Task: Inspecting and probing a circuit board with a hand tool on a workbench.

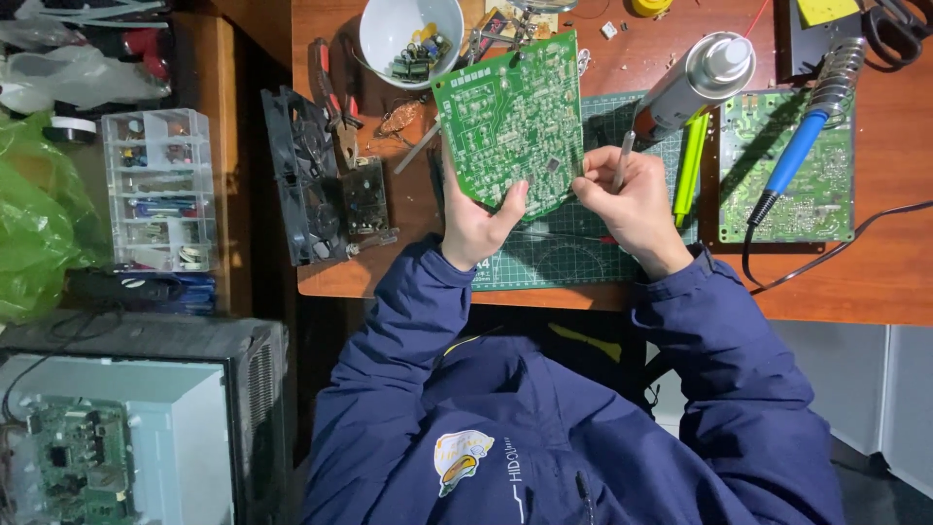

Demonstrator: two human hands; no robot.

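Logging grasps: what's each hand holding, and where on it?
Left hand grips the green circuit board by its lower edge. Right hand holds a thin grey tool near its lower end.

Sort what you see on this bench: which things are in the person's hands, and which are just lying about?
In hand:
- green board, in the left hand
- thin grey tool, in the right hand

Lying about:
- spray can
- soldering iron
- second board
- white bowl
- pliers
- black fan
- parts box

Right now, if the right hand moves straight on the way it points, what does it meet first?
The right hand points up-left, its thin tool beside the green board that the left hand holds. Probably it meets that board's right edge first; depth is unclear.
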